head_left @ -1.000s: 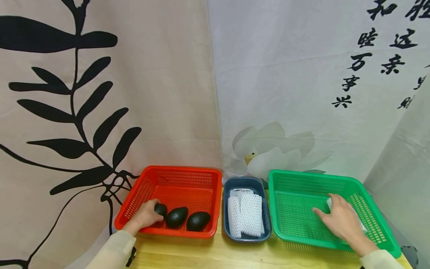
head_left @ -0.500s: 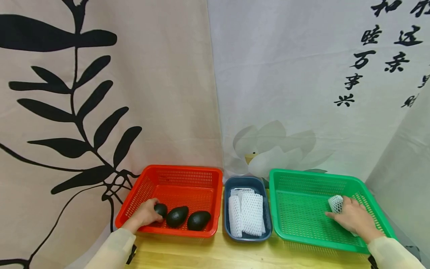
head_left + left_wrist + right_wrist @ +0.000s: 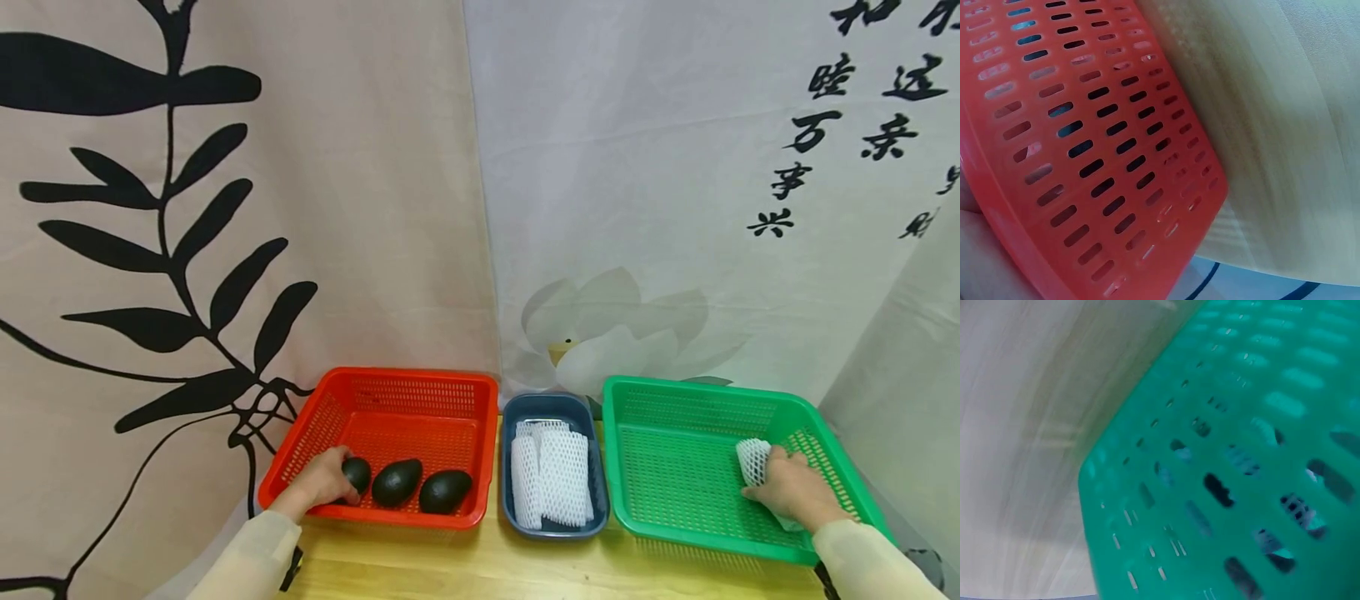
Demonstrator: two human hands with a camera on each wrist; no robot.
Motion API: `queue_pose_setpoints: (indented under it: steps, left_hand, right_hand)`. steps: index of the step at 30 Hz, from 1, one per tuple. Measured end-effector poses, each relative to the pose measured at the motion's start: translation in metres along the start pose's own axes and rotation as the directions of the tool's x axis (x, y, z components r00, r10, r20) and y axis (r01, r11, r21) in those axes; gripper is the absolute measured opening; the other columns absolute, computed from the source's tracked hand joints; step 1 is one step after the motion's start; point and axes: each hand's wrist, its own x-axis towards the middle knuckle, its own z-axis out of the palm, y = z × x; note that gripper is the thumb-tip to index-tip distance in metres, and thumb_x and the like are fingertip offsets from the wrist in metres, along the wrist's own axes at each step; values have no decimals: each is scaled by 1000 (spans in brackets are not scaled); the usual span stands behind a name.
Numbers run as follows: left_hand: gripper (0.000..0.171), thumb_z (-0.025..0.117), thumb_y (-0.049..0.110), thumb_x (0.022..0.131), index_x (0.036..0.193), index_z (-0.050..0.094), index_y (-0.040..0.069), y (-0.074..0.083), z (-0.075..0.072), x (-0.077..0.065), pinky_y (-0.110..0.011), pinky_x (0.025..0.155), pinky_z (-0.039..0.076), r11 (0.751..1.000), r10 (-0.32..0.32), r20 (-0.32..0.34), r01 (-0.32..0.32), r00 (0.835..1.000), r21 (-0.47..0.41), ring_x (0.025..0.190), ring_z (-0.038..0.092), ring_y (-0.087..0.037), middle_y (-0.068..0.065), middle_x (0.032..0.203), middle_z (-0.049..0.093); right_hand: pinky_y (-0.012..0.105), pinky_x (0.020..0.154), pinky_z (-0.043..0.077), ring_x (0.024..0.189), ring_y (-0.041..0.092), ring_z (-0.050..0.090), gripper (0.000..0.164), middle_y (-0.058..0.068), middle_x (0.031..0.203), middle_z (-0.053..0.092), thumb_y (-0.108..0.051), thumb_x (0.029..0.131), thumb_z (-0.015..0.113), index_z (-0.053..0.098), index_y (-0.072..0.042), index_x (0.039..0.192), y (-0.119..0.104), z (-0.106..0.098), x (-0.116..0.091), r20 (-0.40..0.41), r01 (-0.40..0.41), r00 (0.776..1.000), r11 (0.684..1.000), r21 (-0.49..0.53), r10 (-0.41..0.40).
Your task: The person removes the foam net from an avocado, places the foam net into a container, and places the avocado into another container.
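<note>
In the head view my left hand [image 3: 318, 482] reaches into the red basket [image 3: 420, 377] and grips an avocado [image 3: 356, 475] at its near left side, thumb and fingers on either side of it. Two more avocados, the middle one [image 3: 397, 482] and the right one [image 3: 446, 492], lie beside it. Over in the green basket [image 3: 697, 390], my right hand [image 3: 798, 492] holds a white foam net sleeve [image 3: 752, 458], its thumb on the near left side. Darker patches show through the mesh, and the palm hides its middle. Basket walls fill much of both wrist views.
A dark blue tray [image 3: 553, 407] stands between the baskets, with several white foam net sleeves [image 3: 564, 475] inside. All three containers sit on a wooden table [image 3: 540, 575]. A printed cloth [image 3: 375, 208] hangs directly behind them.
My right hand has shifted right and drawn its thumb in against the net sleeve, which now lies turned more upright in view. My left hand and its avocado have moved slightly left.
</note>
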Motion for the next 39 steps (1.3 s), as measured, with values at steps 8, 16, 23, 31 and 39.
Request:
queue_pose_setpoints:
  steps: [8, 16, 23, 31, 39]
  left_hand:
    - [69, 89, 9, 53, 113, 55, -5, 0, 0, -2, -44, 73, 49, 999, 29, 0, -29, 1000, -18, 82, 57, -26, -14, 97, 62]
    - [76, 89, 13, 54, 119, 53, -6, 4, -3, -7, -45, 76, 49, 999, 25, 7, -25, 1000, -26, 84, 58, -26, -15, 102, 62]
    - [74, 86, 16, 61, 123, 52, -7, 2, -12, -12, -48, 80, 47, 999, 34, -4, -34, 999, -43, 94, 58, -30, -24, 115, 58]
    - [66, 79, 21, 74, 126, 49, -7, 0, -20, -13, -55, 84, 44, 998, 28, -72, -32, 997, -50, 105, 55, -39, -29, 124, 53]
    - [58, 72, 20, 81, 128, 49, -6, 9, -24, -21, -52, 86, 45, 992, 105, -206, -118, 973, -53, 107, 56, -38, -26, 126, 54]
  right_hand:
    - [53, 62, 42, 76, 44, 51, 82, 36, 86, 43, -34, 76, 76, 25, 23, 107, 1, 2, 1, 48, -32, 998, 999, 38, 30]
    - [43, 51, 43, 68, 32, 53, 96, 31, 83, 48, -44, 77, 72, 21, 27, 117, 5, -1, -3, 8, -29, 1000, 996, 83, 29]
    - [45, 51, 43, 72, 38, 54, 105, 36, 91, 47, -51, 74, 72, 21, 25, 124, 6, -7, -4, -71, -40, 996, 993, 112, 48]
    - [46, 55, 47, 83, 45, 55, 102, 42, 107, 44, -45, 73, 74, 24, 25, 128, -1, -18, -16, -177, 22, 984, 989, 148, 4]
    - [46, 57, 45, 88, 45, 54, 100, 37, 112, 44, -46, 74, 73, 26, 20, 133, -8, -24, -31, -253, 73, 967, 985, 158, -31]
